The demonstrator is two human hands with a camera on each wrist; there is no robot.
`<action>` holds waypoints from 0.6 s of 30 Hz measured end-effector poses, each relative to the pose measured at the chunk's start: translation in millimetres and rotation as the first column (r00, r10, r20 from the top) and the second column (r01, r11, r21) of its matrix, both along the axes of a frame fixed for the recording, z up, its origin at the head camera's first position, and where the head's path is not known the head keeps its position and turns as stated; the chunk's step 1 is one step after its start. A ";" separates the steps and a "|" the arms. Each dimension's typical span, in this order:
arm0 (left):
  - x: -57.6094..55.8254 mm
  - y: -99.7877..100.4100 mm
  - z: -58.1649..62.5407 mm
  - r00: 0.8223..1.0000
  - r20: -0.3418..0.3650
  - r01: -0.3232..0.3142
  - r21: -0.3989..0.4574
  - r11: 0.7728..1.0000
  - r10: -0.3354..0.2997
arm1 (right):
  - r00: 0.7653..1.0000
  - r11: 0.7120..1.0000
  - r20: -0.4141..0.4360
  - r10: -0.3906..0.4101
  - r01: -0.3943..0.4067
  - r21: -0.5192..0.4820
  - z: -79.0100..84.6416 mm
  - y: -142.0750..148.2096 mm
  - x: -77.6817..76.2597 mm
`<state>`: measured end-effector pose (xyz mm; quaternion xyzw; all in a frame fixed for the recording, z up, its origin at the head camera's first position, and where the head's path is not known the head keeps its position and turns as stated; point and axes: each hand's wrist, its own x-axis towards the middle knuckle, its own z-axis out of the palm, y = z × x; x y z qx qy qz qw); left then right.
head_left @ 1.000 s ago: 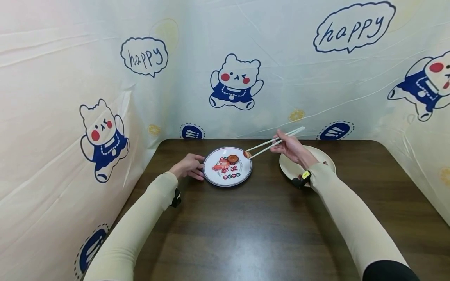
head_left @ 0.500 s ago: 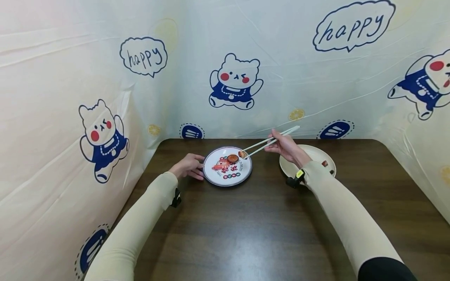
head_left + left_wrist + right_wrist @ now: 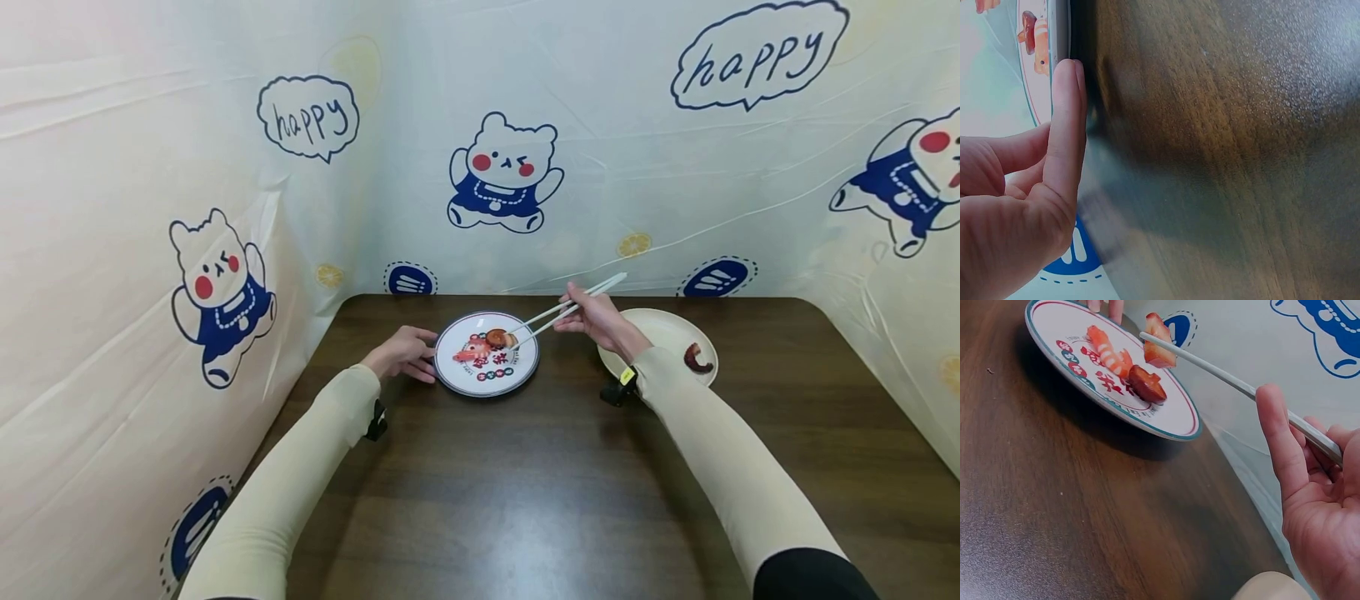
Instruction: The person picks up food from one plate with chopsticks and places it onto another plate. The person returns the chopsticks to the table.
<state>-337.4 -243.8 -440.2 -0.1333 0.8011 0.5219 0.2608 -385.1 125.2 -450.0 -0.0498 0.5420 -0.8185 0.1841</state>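
In the head view my left hand (image 3: 405, 352) touches the left rim of a white, dark-edged plate (image 3: 456, 377) with extended fingers. Its index finger (image 3: 1065, 125) runs straight along the plate's outer side in the left wrist view. My right hand (image 3: 596, 319) holds a pair of pale chopsticks (image 3: 547, 326), pointing left over the plate. At their tips, a reddish-brown and pale chunk of food (image 3: 1161, 357) hangs above the plate in the right wrist view. On the plate lie an orange-and-white shrimp (image 3: 1105, 353) and a glossy brown mushroom-like piece (image 3: 1147, 386).
A cream plate (image 3: 651, 320) stands to the right, partly beneath my right wrist. On it lies a dark red curved piece (image 3: 697, 360). Both plates are on a brown wooden table (image 3: 480, 475). A printed cloth (image 3: 600, 125) surrounds the table's back and sides.
My right hand has moved left, carrying the chunk with the chopsticks from the plate's right rim to over the brown piece. The curved piece has become uncovered. The left hand stays put.
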 end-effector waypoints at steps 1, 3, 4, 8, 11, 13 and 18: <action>-0.3 -0.1 0.3 1.000 -0.001 -0.002 0.001 1.000 0.002 | 1.000 1.000 -0.004 0.002 -0.002 0.000 -0.6 -1.0 -0.4; -0.5 0.1 0.7 1.000 -0.003 -0.003 -0.001 1.000 0.003 | 1.000 1.000 -0.007 -0.002 0.002 0.004 -1.6 -3.1 -0.7; -0.5 0.1 0.8 1.000 -0.005 0.000 -0.002 1.000 0.000 | 1.000 1.000 -0.008 -0.005 0.005 0.009 -2.1 -4.1 -0.9; -0.6 0.4 0.5 1.000 -0.006 -0.002 -0.002 1.000 0.002 | 1.000 0.999 -0.010 -0.015 0.015 0.040 -4.6 -8.2 -0.3; -0.5 0.3 -0.1 1.000 -0.006 -0.004 -0.003 1.000 0.004 | 1.000 0.998 -0.006 -0.019 0.020 0.060 -6.9 -11.5 0.3; -0.4 0.1 -0.5 1.000 -0.006 -0.002 -0.004 1.000 0.002 | 1.000 0.997 -0.003 -0.025 0.025 0.071 -8.5 -13.4 0.4; 0.1 -0.7 -0.6 1.000 -0.006 0.003 -0.001 1.000 -0.003 | 1.000 0.996 -0.020 -0.024 0.025 0.088 -11.4 -18.0 0.9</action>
